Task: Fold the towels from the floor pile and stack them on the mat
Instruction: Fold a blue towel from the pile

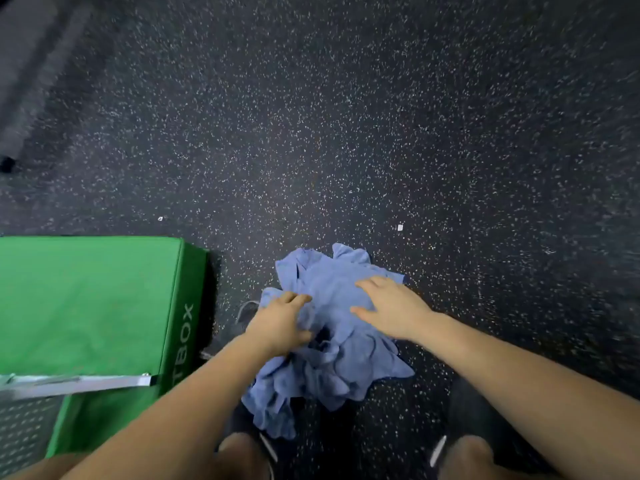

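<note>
On the speckled floor (pixel 346 133), just right of the green mat (pixel 86 299): crumpled blue towel pile (pixel 332 368), both hands on it.
Left hand (pixel 277 323) fingers curled, gripping cloth at the pile's left edge; right hand (pixel 394 306) flat on top, fingers straight, slightly apart.

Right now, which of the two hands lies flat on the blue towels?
The right hand, fingers spread straight on top of the blue towel pile; the left hand instead pinches bunched cloth between fingers and thumb.
</note>
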Tool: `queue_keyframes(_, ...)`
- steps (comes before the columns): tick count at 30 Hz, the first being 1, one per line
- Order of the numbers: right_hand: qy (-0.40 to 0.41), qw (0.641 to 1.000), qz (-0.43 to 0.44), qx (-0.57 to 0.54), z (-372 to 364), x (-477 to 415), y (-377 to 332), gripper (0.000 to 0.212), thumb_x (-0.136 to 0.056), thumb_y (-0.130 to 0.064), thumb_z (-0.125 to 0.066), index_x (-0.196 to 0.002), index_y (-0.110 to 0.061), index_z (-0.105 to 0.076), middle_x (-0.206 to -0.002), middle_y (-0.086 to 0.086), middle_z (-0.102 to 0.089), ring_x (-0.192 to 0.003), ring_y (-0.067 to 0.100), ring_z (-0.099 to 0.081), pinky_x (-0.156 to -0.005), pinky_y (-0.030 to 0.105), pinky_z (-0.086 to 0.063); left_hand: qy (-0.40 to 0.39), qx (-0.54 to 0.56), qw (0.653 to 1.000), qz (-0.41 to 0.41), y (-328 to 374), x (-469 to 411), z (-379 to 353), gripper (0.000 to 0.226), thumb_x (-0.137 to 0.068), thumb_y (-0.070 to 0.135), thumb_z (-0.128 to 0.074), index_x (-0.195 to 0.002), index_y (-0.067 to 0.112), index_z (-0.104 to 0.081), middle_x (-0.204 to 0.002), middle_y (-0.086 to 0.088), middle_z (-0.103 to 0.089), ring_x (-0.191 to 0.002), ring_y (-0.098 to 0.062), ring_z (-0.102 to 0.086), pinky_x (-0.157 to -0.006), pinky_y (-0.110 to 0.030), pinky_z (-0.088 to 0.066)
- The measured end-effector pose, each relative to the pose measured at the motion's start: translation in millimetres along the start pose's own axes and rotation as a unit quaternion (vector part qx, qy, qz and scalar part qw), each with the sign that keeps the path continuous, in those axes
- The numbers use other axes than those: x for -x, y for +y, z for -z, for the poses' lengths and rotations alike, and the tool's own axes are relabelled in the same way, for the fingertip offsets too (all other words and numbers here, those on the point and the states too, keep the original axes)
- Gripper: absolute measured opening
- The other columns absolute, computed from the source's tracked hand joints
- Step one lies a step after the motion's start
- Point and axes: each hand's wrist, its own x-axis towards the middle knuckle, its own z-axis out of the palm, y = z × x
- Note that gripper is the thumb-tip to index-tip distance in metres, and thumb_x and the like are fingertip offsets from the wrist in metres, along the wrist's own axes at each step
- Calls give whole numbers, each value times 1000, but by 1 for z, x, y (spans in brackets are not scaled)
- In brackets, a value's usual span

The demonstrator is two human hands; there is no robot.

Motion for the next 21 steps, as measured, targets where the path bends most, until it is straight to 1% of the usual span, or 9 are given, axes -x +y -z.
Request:
queue_keyframes(2, -2, 1000, -6, -3, -13, 7, -10, 68, -106, -61, -50, -161, -22, -41, -161, 3, -47, -148, 30, -44, -114, 45, -45, 9, -21, 1000, 21, 1, 12, -14, 84, -88, 50, -77, -162, 32, -41, -161, 2, -44, -144, -28, -49, -107, -43, -48)
queue_keyframes(5, 3, 999, -6, -35, -34, 11, -25, 66, -106, -60, -51, -160, -24, -42, -158, 2, -50, -147, 28, -46, -113, 44, -45, 30, -21, 998, 55, -5, 19, -38, 74, -90, 49, -75, -156, 32, -47, -153, 0, -49, -136, -30, -53, -99, -45, -51)
queue_keyframes(8, 9, 999, 17, -40, -50, 16, -38, 65, -106, -58, -52, -160, -24, -42, -159, 0, -50, -148, 26, -44, -112, 41, -42, 47, -42, 997, 53, -11, 22, -49, 66, -94, 45, -73, -154, 33, -48, -149, 0, -49, -133, -31, -53, -96, -44, -52)
queue_keyframes(10, 7, 999, 8, -37, -57, 15, -41, 63, -107, -56, -52, -160, -24, -42, -158, 1, -51, -147, 27, -44, -112, 41, -42, 58, -46, 996, 57, -13, 20, -50, 59, -96, 42, -71, -150, 32, -50, -142, -1, -52, -127, -32, -57, -90, -42, -52)
queue_keyframes(13, 4, 999, 1, -38, -62, 13, -43, 61, -107, -54, -52, -159, -23, -42, -152, 3, -54, -143, 29, -47, -109, 40, -44, 69, -37, 995, 61, -16, 11, -49, 44, -99, 24, -63, -142, 28, -56, -128, -5, -58, -109, -33, -66, -76, -40, -47)
queue_keyframes(15, -2, 999, 3, -40, -62, 14, -47, 60, -107, -53, -53, -159, -24, -42, -150, 2, -55, -141, 28, -50, -105, 38, -45, 66, -36, 995, 60, -14, 11, -42, 38, -99, 12, -55, -134, 25, -63, -121, -6, -65, -102, -30, -69, -71, -36, -41)
queue_keyframes(17, -7, 999, -1, -50, -57, 15, -51, 60, -106, -52, -56, -158, -25, -43, -150, 1, -56, -139, 28, -54, -102, 38, -47, 56, -34, 996, 56, -12, 15, -31, 35, -98, 10, -54, -126, 26, -69, -115, -6, -71, -101, -27, -69, -69, -33, -39)
queue_keyframes(19, -18, 997, -8, -75, -48, 17, -56, 60, -104, -51, -58, -157, -26, -45, -151, 1, -57, -139, 27, -56, -103, 39, -49, 52, -22, 997, 53, -12, 21, -18, 34, -95, 10, -58, -119, 29, -73, -107, -5, -75, -99, -28, -70, -71, -35, -47)
queue_keyframes(21, -20, 995, -14, -94, -34, 21, -63, 60, -103, -51, -60, -156, -24, -47, -151, 2, -60, -139, 26, -56, -106, 39, -49, 72, 3, 996, 49, -12, 31, 1, 34, -92, 10, -59, -114, 30, -75, -104, -4, -77, -100, -29, -71, -78, -34, -53)
